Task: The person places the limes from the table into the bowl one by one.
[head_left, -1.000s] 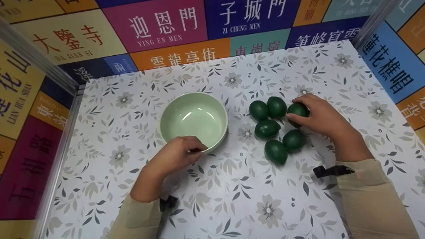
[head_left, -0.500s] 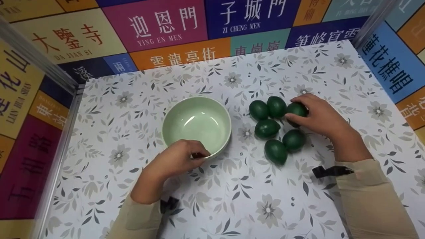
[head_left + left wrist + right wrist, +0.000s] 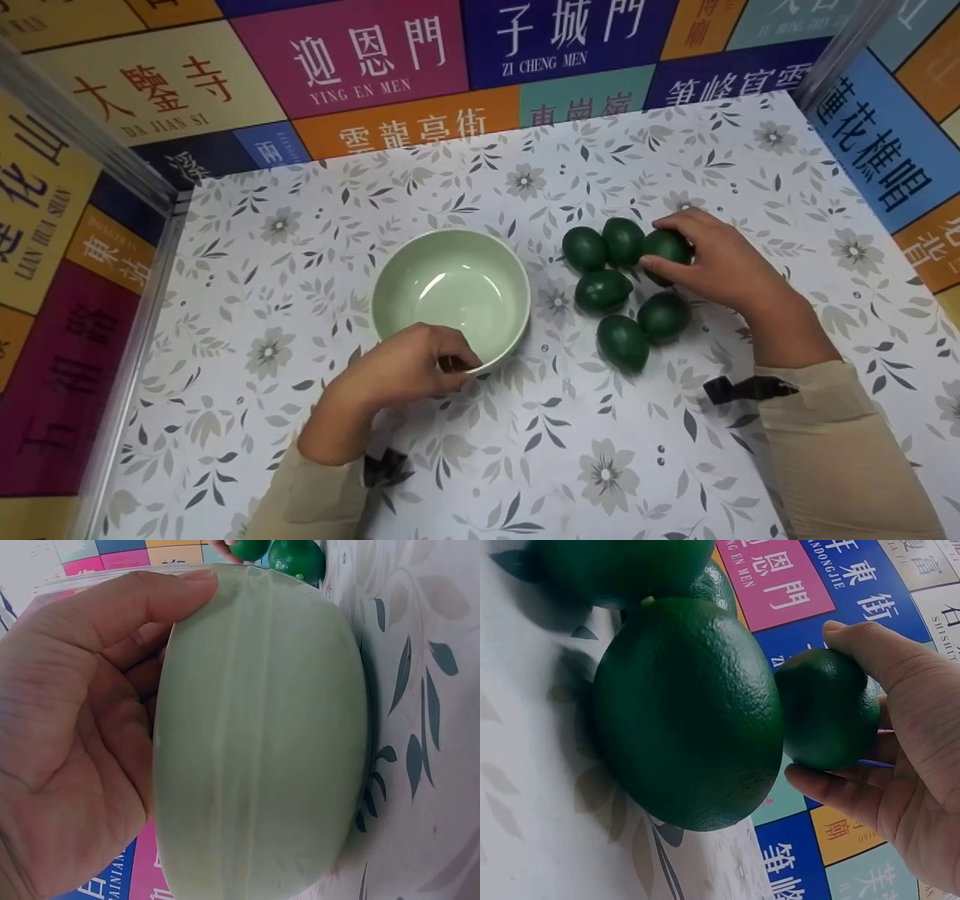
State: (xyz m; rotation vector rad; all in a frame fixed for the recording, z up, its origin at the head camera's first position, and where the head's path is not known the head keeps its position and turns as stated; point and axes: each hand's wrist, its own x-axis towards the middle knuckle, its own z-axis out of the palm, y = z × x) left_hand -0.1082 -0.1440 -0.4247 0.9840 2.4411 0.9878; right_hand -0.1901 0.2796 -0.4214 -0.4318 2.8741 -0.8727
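A pale green, round bowl [image 3: 427,289] stands left of centre on the table with nothing in it. My left hand [image 3: 405,366] pinches its near rim; in the left wrist view the thumb lies along the bowl's outer wall [image 3: 285,735]. To the right, my right hand [image 3: 724,259] grips a dark green lime [image 3: 666,246] between thumb and fingers, at the back right of a loose group. Seen from the right wrist, the held lime [image 3: 826,709] sits partly behind a nearer lime [image 3: 690,716].
Several more limes lie close together beside the held one, among them a lime [image 3: 623,343] nearest the front and a lime [image 3: 584,249] at the back left. A white floral cloth [image 3: 525,465] covers the table. Colourful lettered panels [image 3: 375,67] wall off the back and sides.
The left hand has slid the bowl toward the front and slightly right. The right hand has shifted a little left with its lime. The other limes have stayed put.
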